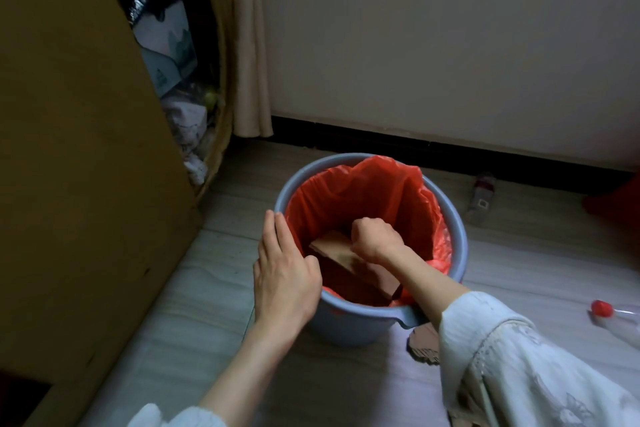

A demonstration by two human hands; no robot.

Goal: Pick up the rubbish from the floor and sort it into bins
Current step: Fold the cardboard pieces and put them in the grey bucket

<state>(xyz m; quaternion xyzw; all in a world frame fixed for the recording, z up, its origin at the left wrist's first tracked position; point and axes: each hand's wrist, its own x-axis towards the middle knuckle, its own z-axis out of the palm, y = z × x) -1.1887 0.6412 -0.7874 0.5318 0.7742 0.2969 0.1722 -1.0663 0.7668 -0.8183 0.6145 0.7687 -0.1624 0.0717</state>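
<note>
**Right hand pressing cardboard into the lined bucket**

The right hand (372, 239), fisted, grips or presses the cardboard (341, 251) inside the grey bucket (363, 322) with its red liner (377, 184); which, I cannot tell. The left hand (282, 274) lies flat-fingered on the rim. A red-capped bottle (620, 317) lies on the floor (207, 305) nearby.

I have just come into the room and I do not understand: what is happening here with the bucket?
A person is sorting rubbish. The right hand, closed in a fist, pushes a piece of cardboard down into the grey bucket, which is lined with a red bag. The left hand rests flat on the bucket's rim. Two plastic bottles and a cardboard scrap lie on the floor.
</note>
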